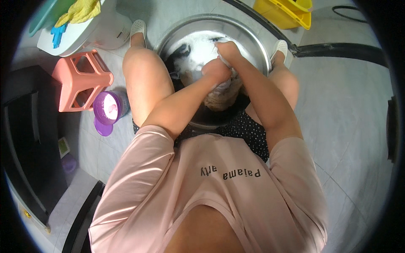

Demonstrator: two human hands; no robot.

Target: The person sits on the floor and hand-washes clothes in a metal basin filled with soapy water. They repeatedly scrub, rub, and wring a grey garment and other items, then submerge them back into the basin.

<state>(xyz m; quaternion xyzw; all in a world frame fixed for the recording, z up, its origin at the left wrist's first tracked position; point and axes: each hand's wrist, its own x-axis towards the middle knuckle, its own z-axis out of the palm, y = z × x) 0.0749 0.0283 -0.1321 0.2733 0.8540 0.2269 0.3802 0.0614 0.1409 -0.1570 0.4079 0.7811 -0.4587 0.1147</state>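
Observation:
A large round metal basin [264, 47] stands on the floor between my legs, with foamy suds [202, 47] and dark cloth [178, 53] in it. Over the basin, my left hand [218, 71] is closed on a wet light-coloured cloth [223, 95], whose bunched lower part hangs towards the near side. My right hand [229, 53] grips the same cloth just beyond and to the right, close against the other hand. The fingertips of both hands are partly hidden.
A salmon plastic stool [95, 80] stands at left, beside a purple tub [102, 107] of white powder and its lid [103, 127]. Behind are a white bin-like container [107, 31], a blue brush-like item [58, 34] and a yellow cloth [80, 12]. A yellow plastic container [281, 14] and black floor edging [338, 52] lie at the right.

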